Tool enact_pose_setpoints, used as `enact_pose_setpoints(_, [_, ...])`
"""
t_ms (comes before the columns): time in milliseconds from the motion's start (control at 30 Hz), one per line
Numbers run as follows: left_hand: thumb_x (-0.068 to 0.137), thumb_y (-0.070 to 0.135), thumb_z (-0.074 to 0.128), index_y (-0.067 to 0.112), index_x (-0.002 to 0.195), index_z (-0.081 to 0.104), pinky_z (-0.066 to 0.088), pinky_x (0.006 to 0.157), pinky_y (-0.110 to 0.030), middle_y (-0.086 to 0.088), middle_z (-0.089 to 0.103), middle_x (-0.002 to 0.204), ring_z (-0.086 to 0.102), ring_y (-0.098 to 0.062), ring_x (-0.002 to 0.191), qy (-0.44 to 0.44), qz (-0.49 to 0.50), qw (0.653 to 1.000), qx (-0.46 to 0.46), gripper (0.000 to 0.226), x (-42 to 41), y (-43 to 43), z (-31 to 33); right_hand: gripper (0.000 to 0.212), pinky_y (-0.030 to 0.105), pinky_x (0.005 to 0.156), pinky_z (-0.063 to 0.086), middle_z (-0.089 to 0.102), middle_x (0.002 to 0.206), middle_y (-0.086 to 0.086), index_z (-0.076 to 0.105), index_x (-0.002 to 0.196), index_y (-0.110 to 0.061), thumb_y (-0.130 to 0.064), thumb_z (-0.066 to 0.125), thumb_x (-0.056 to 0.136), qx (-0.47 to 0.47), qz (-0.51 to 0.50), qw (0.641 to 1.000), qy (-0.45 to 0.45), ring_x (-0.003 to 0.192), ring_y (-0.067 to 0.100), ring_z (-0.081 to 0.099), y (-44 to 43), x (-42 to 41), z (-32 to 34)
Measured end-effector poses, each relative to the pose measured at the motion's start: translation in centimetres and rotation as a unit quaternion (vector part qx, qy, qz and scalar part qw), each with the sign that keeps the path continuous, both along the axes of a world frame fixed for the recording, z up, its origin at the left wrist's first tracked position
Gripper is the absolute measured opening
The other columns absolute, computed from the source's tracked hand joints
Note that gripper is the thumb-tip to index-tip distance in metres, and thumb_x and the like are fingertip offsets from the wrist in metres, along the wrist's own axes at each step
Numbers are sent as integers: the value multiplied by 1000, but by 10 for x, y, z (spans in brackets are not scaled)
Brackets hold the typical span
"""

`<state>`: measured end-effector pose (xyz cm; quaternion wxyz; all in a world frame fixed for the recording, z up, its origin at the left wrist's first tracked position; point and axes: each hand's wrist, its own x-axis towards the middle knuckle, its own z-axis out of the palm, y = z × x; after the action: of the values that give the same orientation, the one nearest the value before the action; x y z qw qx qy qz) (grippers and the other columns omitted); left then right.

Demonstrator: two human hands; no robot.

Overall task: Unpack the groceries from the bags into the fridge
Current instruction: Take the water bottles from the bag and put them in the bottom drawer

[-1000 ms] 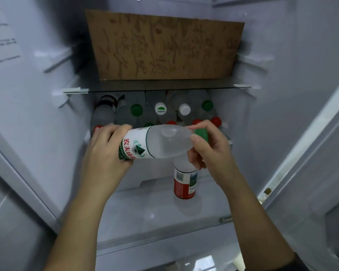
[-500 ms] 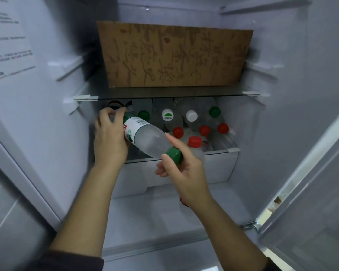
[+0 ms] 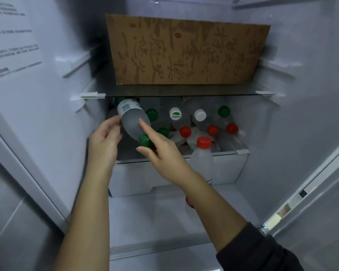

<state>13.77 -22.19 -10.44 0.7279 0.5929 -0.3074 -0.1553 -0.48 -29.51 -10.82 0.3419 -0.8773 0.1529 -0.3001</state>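
A clear water bottle with a green cap lies tilted, base first, going into the fridge's white drawer at its left end, just under the glass shelf. My left hand holds the bottle's left side with curled fingers. My right hand pinches the cap end, its index finger laid straight along the bottle. Several more bottles with green, white and red caps lie stacked in the drawer.
A red-capped bottle stands upright on the lower shelf in front of the drawer, partly behind my right forearm. A brown cardboard sheet leans at the back of the upper shelf. The open fridge door is at right.
Both hands have pushed the bottle up and back, from crosswise in front of the drawer to base-first into its left end. The camera has moved closer.
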Motion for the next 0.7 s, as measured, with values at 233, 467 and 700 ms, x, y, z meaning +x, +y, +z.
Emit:
enact_pose_setpoints(233, [97,10,55,16,135,55,47,93,-13,4,61,125,57,-5,117,-58,19,997,42,38,-1,7,-7,45,12,67,48,63,88,-6,56,111,-14,-27,83,77,85,-108,990,-29,74,1,56,-13,35,11])
enact_pose_setpoints(467, [96,12,58,10,145,42,40,109,-32,-7,51,143,48,-9,128,-126,37,987,96,52,11,-11,0,23,29,84,57,71,96,3,69,110,-7,-9,72,87,61,-117,989,-61,86,12,66,-14,50,16])
enact_pose_setpoints(700, [100,14,50,5,145,42,35,99,-25,-16,51,141,47,-30,130,-234,108,948,187,46,8,-40,17,21,27,85,55,73,100,7,71,111,-6,-5,64,91,21,-157,985,-68,87,13,67,-17,25,23])
